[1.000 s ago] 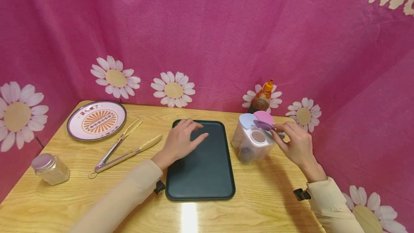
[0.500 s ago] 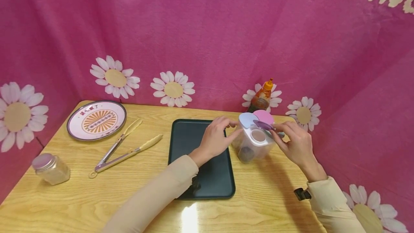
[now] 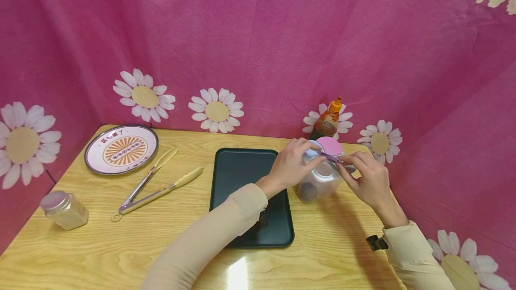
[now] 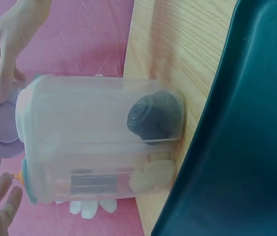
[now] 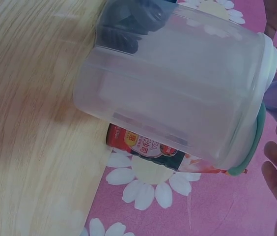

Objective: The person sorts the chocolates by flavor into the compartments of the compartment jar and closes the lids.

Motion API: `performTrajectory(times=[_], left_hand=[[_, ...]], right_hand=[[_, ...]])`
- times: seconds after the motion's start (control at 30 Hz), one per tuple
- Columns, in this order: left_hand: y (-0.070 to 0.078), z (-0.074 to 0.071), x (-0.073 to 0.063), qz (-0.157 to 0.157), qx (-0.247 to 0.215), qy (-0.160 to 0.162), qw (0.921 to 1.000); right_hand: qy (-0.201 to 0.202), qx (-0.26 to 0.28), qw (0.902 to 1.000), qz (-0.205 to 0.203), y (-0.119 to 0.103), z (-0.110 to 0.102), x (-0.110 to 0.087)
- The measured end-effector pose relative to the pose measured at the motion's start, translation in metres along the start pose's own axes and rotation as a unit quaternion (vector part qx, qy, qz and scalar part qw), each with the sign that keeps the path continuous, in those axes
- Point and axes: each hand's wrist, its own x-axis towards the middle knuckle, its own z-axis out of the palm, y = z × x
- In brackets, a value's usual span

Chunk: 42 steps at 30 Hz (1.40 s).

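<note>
A clear plastic storage box (image 4: 89, 113) with several coloured flap lids stands on the table right of the tray. Its purple lid (image 4: 1, 120) is raised off its round opening. My right hand (image 3: 368, 180) pinches that lid's edge, thumb against its underside. My left hand (image 3: 292, 162) is at the box's top left, fingers spread around the lid's other side; whether they touch it I cannot tell. Through the wall show a dark lump (image 4: 153, 115) and a pale piece (image 4: 153, 177), in separate compartments. The pink lid (image 3: 329, 146) and green lid (image 5: 254, 147) lie down.
Left of the box lies a dark green tray (image 3: 246, 169), partly under my left forearm. A sauce bottle (image 3: 326, 122) stands behind the box. Further left are open tongs (image 3: 149, 182), an oval plate (image 3: 121, 149) and a lidded glass jar (image 3: 66, 211). A pink cloth (image 3: 258, 48) hangs behind.
My left hand has moved right, from above the tray to the top of the box beside the purple lid. My right hand has kept its pinch on the lid, almost still.
</note>
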Motion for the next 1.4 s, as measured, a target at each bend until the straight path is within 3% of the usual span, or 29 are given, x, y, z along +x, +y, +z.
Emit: performTrajectory(times=[0.37, 0.57, 0.73, 0.97, 1.4], left_hand=[[-0.001, 0.000, 0.001, -0.031, 0.006, -0.040, 0.9987], [-0.007, -0.002, -0.004, -0.016, 0.002, -0.066, 0.9977], [-0.011, -0.003, -0.009, -0.002, 0.008, -0.083, 0.9966], [-0.015, -0.003, -0.014, 0.022, 0.029, -0.089, 0.9954], [-0.018, -0.004, -0.016, 0.055, 0.052, -0.093, 0.9927]], right_hand=[[-0.023, -0.006, 0.9996, 0.016, -0.006, -0.004, -0.002], [-0.051, -0.007, 0.9983, 0.027, -0.011, -0.005, -0.007], [-0.036, 0.006, 0.9993, 0.005, -0.014, -0.003, -0.009], [-0.027, 0.017, 0.9995, -0.004, -0.019, 0.001, -0.012], [-0.070, 0.012, 0.9970, 0.029, -0.023, 0.000, -0.016]])
